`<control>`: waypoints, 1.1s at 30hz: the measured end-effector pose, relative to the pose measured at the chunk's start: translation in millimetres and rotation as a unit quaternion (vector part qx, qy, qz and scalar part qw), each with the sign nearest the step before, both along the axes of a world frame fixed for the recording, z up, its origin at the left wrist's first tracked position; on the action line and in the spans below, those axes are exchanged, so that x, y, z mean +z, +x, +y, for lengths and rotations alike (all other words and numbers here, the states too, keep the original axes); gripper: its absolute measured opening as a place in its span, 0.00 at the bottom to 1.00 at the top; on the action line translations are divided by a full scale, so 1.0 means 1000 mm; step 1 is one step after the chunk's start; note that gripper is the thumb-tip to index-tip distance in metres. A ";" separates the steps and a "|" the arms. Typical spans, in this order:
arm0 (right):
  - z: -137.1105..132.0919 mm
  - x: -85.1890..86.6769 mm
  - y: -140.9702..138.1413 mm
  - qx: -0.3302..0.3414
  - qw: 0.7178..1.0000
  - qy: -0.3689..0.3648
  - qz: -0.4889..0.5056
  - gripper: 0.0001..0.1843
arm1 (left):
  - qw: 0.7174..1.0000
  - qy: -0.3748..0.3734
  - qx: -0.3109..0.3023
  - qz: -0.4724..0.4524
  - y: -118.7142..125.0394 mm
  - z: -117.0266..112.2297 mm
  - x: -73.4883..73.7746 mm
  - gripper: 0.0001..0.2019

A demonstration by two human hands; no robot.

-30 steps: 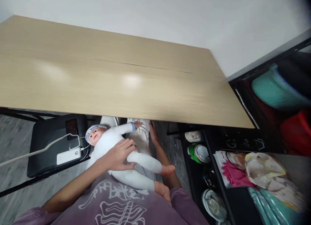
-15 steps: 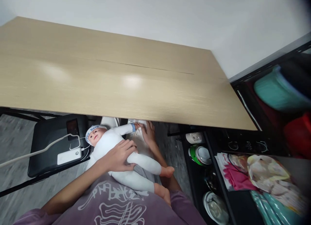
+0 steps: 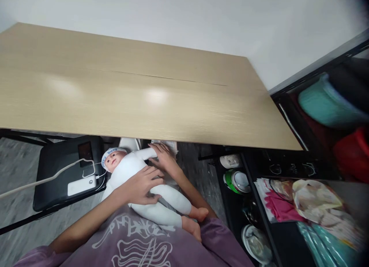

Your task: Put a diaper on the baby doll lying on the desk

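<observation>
Have the right hand (image 3: 163, 157) now over the sleeve end of the doll (image 3: 127, 171), shifted inward since half a second ago from the right-hand edge of a pale object (image 3: 173, 147); no longer see the doll's blue cuff and little hand, both visible then. Find the left hand (image 3: 141, 188) and the doll much as before.

Taking the clock around the doll, with 12 straight ahead, see at 12 a white wall (image 3: 144, 13) and, before it, the long wood-toned table (image 3: 144, 97). At 3, see black shelving (image 3: 300, 165) with a teal basin (image 3: 328, 101) toward 2, plus pink cloth (image 3: 281, 205) and a green-banded can (image 3: 236, 182) lower down. At 6, find a purple shirt (image 3: 187, 244) with white print; at 9, a black seat (image 3: 54, 163).

Have the doll face up across the lap, in white clothing, near the table's close edge, with its capped head toward 10 and its bare feet toward 4.

Have the left hand palm down over the doll's lower belly and upper thigh, with fingers loosely together and thumb spread away toward 4. From there, find the right hand between 1 and 2, with fingers over the sleeve end and thumb on the near side; cannot tell whether pinching or merely resting.

On the black seat, see a white device (image 3: 82, 185) with a cable plugged in.
</observation>
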State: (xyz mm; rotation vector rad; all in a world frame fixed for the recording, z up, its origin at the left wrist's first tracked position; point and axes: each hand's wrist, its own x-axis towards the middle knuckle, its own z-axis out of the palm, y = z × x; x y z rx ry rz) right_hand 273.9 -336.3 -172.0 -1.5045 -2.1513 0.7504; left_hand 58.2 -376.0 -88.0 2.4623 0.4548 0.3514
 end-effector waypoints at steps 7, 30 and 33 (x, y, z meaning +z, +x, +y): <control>0.023 0.029 -0.030 0.093 0.991 -0.022 -0.093 0.16 | 0.949 0.018 0.289 -0.124 -0.066 -0.042 -0.026 0.11; -0.023 0.166 0.056 -0.007 0.994 0.105 -0.001 0.25 | 0.868 -0.101 0.486 -0.032 -0.135 -0.053 -0.013 0.39; -0.012 0.165 0.075 -0.092 0.990 0.108 -0.003 0.23 | 0.892 -0.064 0.447 0.015 -0.110 0.007 0.027 0.36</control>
